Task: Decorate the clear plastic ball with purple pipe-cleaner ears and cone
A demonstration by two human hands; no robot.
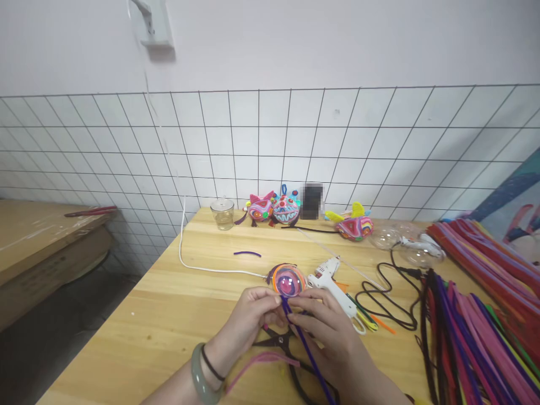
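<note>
Purple fuzzy pipe cleaner point(313, 362) | left hand point(258, 311) and right hand point(331, 329) both pinching it | black scissors point(282, 340) below, on pale wooden table point(156, 320)

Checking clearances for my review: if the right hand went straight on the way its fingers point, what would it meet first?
Beyond the thin purple fuzzy strand it touches, the right hand would probably meet the left hand first; depth is unclear.
</note>
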